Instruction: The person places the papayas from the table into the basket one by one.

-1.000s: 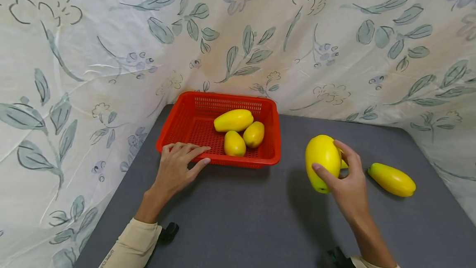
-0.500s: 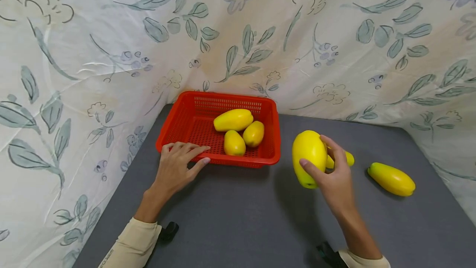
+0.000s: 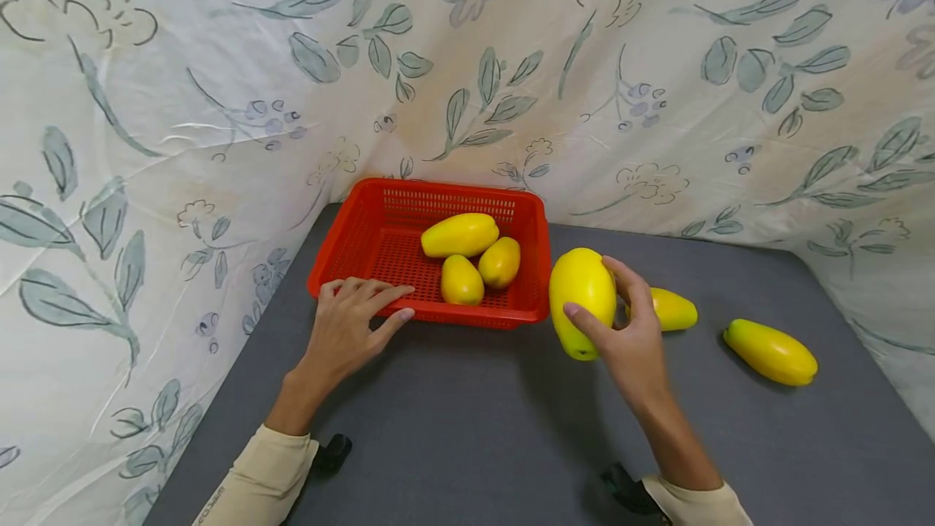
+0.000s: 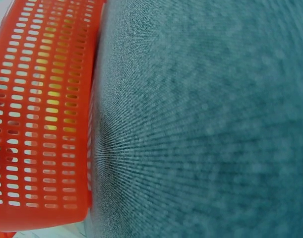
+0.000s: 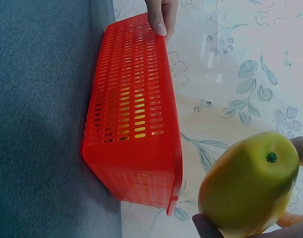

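Note:
My left hand [image 3: 351, 323] holds the near left rim of a red plastic basket [image 3: 467, 314], fingers over the edge and thumb outside. Inside the basket lie three yellow papayas: a long one [image 3: 460, 235] behind two shorter-looking ones [image 3: 462, 281] [image 3: 500, 263]. My right hand [image 3: 631, 339] grips another yellow papaya [image 3: 582, 299] between thumb and fingers, raised above the table just right of the basket. In the right wrist view this papaya [image 5: 250, 183] shows a small green stem spot, and the basket's slotted side [image 5: 131, 99] stands beside it.
Two more papayas lie on the grey table [image 3: 467, 428] at the right: one [image 3: 674, 310] partly behind my right hand, the other [image 3: 770, 352] farther right. A floral cloth [image 3: 584, 104] hangs behind the table and along its left side.
My right hand has carried its papaya left toward the basket, uncovering more of the papaya on the table behind it. My left hand and the basket stay put.

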The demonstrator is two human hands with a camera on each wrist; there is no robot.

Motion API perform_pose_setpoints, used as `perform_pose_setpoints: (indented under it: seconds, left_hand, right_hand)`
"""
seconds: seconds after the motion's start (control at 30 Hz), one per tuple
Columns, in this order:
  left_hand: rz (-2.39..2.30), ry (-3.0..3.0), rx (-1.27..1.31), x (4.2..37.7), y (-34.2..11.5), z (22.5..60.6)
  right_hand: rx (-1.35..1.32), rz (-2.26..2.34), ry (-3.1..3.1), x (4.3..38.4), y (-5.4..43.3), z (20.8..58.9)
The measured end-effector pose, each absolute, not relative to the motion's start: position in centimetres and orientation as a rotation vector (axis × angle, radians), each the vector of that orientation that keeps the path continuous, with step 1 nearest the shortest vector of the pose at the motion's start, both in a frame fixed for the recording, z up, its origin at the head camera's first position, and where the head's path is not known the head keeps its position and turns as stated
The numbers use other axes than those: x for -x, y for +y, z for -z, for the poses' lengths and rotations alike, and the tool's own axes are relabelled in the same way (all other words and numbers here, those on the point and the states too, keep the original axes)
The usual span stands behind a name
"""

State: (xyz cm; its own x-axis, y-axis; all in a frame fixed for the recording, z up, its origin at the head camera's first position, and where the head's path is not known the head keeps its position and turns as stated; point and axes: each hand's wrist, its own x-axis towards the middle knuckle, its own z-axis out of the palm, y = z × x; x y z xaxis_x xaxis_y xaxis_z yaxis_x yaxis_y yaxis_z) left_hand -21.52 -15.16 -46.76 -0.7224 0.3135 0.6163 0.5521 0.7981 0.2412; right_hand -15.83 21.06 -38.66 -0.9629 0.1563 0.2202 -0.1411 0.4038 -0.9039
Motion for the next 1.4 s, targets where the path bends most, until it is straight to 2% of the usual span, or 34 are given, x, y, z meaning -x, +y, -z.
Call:
perform_pose_setpoints:
  seconds: [0.83, 1.4]
  left_hand:
    - [0.552, -2.389, 0.650, 21.7, -15.2, 47.0]
    - [0.552, -2.395, 0.641, 21.8, -15.2, 46.9]
  right_hand:
    - [-0.073, -1.753, -2.302, 18.1, 17.4, 38.6]
    - [-0.059, -1.731, -2.282, 17.5, 18.6, 38.7]
